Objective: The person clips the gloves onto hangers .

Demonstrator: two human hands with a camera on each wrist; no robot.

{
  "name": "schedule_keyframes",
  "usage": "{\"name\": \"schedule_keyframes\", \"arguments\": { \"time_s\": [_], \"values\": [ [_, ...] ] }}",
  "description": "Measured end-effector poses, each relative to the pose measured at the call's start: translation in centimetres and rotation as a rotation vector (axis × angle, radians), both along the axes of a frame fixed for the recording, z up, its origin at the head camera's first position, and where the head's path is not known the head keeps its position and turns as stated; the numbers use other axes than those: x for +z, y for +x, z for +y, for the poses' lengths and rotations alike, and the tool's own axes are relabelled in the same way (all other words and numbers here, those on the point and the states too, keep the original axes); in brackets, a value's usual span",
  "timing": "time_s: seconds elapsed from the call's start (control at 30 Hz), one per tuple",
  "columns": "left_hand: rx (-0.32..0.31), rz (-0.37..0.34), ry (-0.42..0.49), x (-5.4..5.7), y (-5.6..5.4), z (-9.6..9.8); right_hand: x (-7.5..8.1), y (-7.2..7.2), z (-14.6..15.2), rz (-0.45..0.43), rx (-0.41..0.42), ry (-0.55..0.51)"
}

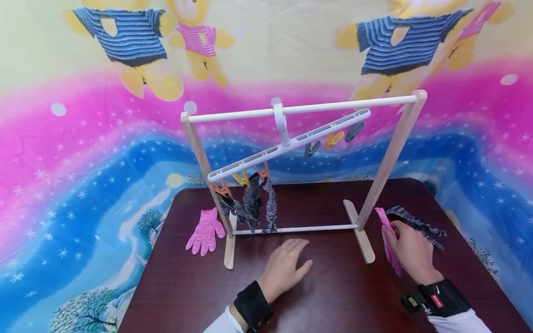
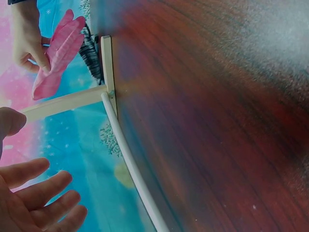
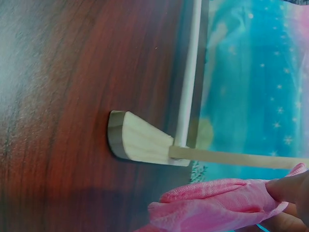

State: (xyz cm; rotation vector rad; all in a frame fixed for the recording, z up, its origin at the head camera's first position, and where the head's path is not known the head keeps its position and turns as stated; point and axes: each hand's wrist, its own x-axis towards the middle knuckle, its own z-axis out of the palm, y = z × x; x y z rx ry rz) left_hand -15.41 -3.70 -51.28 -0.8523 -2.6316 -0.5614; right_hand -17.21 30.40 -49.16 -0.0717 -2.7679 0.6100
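My right hand (image 1: 410, 252) pinches a pink knit glove (image 1: 390, 245) near its cuff, right of the drying rack. In the right wrist view the glove (image 3: 217, 205) hangs folded from thumb and fingers. My left hand (image 1: 285, 266), fingers spread and holding nothing, hovers over the table in front of the rack. A white clip hanger (image 1: 250, 163) hangs tilted from the rack's top bar (image 1: 354, 102). Orange and yellow clips on its left half hold dark grey striped gloves (image 1: 251, 203). On its right half, grey and yellow clips (image 1: 334, 139) hang with nothing in them.
A second pink glove (image 1: 206, 232) lies flat left of the rack. Dark striped gloves (image 1: 416, 224) lie at the right, beyond my right hand. The rack's wooden feet (image 1: 364, 245) stand on the dark red table (image 1: 325, 296). A printed cloth (image 1: 96, 152) hangs behind.
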Motion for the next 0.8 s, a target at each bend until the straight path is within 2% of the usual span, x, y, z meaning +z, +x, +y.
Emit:
{"name": "schedule_keyframes", "arguments": {
  "time_s": [0.6,0.8],
  "values": [
    [0.026,-0.073,0.028,1.2,-0.2,-0.2,3.0,1.3,-2.0,0.108,0.040,-0.018],
    [0.026,-0.074,0.041,1.8,-0.5,-0.2,3.7,1.4,-2.7,0.134,0.047,-0.021]
  ]
}}
